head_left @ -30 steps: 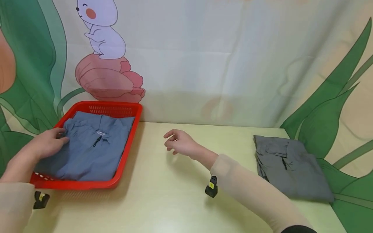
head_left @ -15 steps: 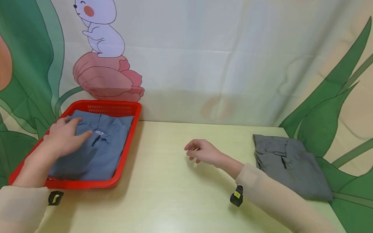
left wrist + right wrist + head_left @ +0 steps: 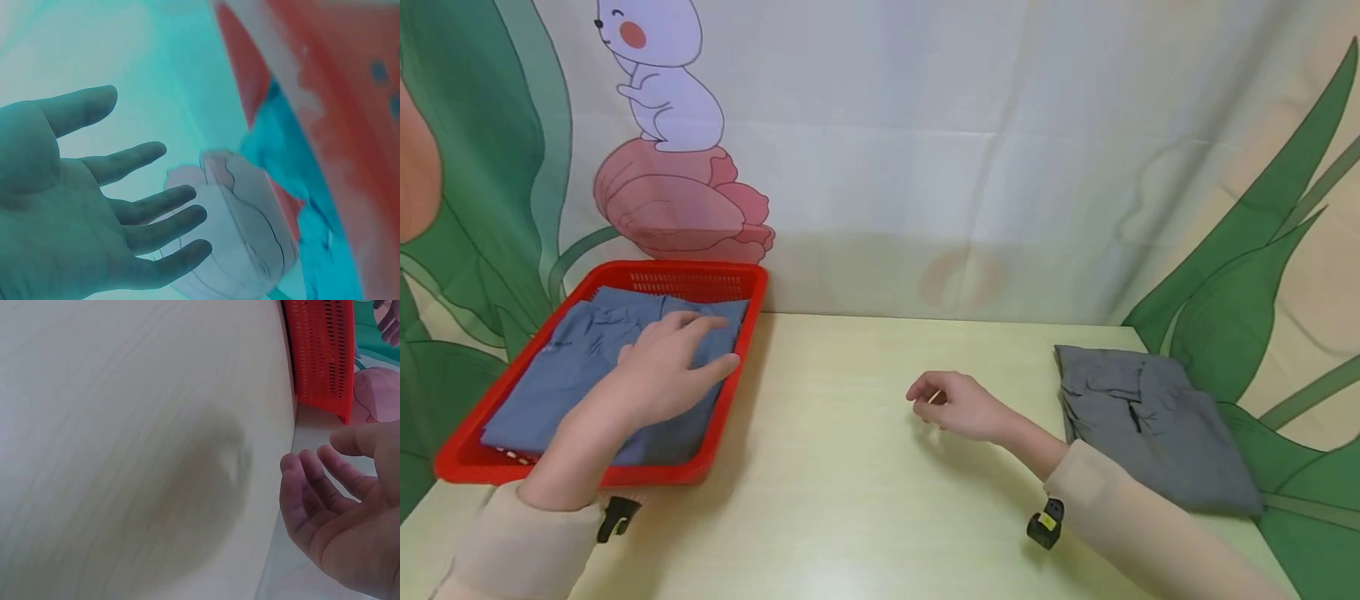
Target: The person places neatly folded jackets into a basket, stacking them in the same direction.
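A folded blue-grey garment [image 3: 572, 358] lies inside the red plastic basket [image 3: 745, 333] on the left of the table. Over the garment's right part hovers my left hand [image 3: 662, 371], its fingers spread and holding nothing; the left wrist view shows the bare palm [image 3: 75, 219]. My right hand [image 3: 962, 404] hangs above the middle of the table with loosely curled fingers and nothing in them. To the right of that hand lies a folded dark grey garment [image 3: 1157, 433] with a short black zip pull, apart from the hand.
The pale wooden table [image 3: 835, 500] runs up to a printed curtain [image 3: 880, 167] at the back. The basket's slotted side stands up from the table at left. Cartoon plants on the cloth border both sides.
My left hand has moved right, from the basket's left side across the blue-grey garment. My right hand has drifted right, toward the dark grey garment. Both garments stay in place.
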Demonstrator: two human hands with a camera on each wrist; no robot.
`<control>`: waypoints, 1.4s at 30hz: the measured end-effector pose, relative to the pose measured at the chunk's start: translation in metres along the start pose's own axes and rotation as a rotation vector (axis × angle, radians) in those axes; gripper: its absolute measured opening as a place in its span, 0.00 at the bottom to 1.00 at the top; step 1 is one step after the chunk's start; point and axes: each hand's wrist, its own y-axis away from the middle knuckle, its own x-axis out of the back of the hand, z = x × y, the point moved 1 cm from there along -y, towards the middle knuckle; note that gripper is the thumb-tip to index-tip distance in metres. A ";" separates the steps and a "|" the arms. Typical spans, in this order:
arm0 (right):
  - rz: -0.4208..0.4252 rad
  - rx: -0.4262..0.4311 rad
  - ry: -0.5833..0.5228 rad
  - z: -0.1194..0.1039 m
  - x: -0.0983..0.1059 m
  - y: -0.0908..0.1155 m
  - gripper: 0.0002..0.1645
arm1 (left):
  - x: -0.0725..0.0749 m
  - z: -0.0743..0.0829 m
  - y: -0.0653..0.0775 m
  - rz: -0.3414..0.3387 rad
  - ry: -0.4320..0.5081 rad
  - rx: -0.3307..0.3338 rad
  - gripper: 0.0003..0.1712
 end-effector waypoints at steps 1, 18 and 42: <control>0.008 0.018 0.039 0.000 0.001 0.003 0.12 | -0.003 0.005 0.000 0.003 0.004 -0.009 0.40; 0.180 -0.079 0.179 0.023 0.048 0.058 0.16 | -0.041 0.038 -0.005 0.045 0.119 -0.143 0.29; 0.518 -0.414 0.332 0.089 0.139 0.138 0.42 | -0.084 0.043 -0.010 -0.061 0.219 -0.159 0.28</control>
